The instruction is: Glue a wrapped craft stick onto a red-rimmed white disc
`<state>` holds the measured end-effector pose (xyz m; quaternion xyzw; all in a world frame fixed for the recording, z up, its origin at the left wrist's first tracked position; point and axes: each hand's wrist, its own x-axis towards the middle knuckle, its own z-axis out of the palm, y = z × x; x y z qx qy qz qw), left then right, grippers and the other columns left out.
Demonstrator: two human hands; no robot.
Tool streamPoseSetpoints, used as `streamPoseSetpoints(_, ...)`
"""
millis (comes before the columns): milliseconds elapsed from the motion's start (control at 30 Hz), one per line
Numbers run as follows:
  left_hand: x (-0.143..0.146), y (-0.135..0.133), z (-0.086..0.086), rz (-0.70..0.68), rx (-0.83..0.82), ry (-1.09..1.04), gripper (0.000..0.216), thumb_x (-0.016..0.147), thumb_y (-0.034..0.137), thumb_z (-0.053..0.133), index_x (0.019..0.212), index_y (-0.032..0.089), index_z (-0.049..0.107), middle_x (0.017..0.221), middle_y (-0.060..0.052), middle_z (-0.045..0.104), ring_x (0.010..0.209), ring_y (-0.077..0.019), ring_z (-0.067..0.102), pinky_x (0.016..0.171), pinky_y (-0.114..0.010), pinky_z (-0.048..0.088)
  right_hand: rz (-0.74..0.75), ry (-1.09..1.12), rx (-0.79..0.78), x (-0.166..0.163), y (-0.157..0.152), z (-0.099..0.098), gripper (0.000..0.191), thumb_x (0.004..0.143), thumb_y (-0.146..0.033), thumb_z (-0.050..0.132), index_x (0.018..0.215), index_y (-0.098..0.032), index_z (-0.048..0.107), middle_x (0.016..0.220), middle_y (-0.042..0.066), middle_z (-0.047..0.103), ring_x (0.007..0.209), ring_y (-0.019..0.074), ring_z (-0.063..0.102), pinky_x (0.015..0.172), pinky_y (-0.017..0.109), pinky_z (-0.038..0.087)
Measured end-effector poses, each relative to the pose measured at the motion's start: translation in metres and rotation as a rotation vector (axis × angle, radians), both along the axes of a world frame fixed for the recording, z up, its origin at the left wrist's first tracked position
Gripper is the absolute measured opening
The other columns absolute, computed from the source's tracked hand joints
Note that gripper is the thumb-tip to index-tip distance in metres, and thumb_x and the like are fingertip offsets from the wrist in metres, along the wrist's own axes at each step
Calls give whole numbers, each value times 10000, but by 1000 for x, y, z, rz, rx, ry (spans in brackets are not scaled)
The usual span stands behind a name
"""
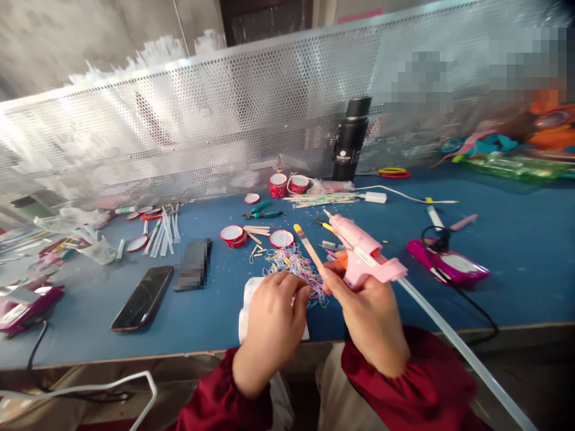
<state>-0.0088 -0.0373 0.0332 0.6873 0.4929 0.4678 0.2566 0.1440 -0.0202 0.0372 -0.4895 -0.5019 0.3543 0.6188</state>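
My right hand [371,311] is wrapped round the handle of a pink hot glue gun [359,239], its nozzle pointing up and left. A long translucent glue stick [453,341] trails from the gun's back. Thumb and fingers of that hand also pinch a flat wooden stick [309,250] with a yellow tip. My left hand [276,311] is closed, fingers curled down at the near edge of a tangle of pastel loops of string [291,263]. What it pinches, if anything, is hidden. Beneath it lies a white sheet [247,299], partly covered.
Small red-rimmed drums [233,235] and green-handled pliers [265,214] lie beyond the hands. A black flask [353,140] stands by the perforated metal screen [215,126]. Phones [142,298] lie left, loose glue sticks [164,233] behind them. A magenta device [449,260] with a black cable sits right.
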Motion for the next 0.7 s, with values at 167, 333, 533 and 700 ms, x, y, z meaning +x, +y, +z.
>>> streamPoseSetpoints(167,-6,12,12,65,-21,-426,202,934,352,711,1072,241,807,949,-83,729,845,-213,582,759,-301,417,29,31,-37,-5,-4,4,500,759,-597,823,1006,-196,655,835,44,712,692,200,648,650,338,550)
streamPoseSetpoints(333,-6,23,16,-83,-223,-929,338,820,432,834,1039,176,812,796,-29,659,695,-113,497,639,-237,391,109,76,-109,-9,-11,10,541,740,-617,830,1031,-202,641,736,18,693,625,193,623,598,329,532)
streamPoseSetpoints(533,-9,24,16,-275,-380,-1067,381,786,402,879,1048,131,817,724,-14,587,664,-77,491,587,-191,371,202,57,-149,-10,-21,9,433,773,-611,805,826,-203,669,658,8,651,608,171,586,602,302,499)
streamPoseSetpoints(700,-12,24,14,-317,-398,-1093,357,760,419,902,942,125,816,690,-12,580,625,-63,473,562,-180,348,247,43,-168,-12,-24,4,411,800,-586,791,744,-203,653,619,-1,606,606,160,548,585,285,457)
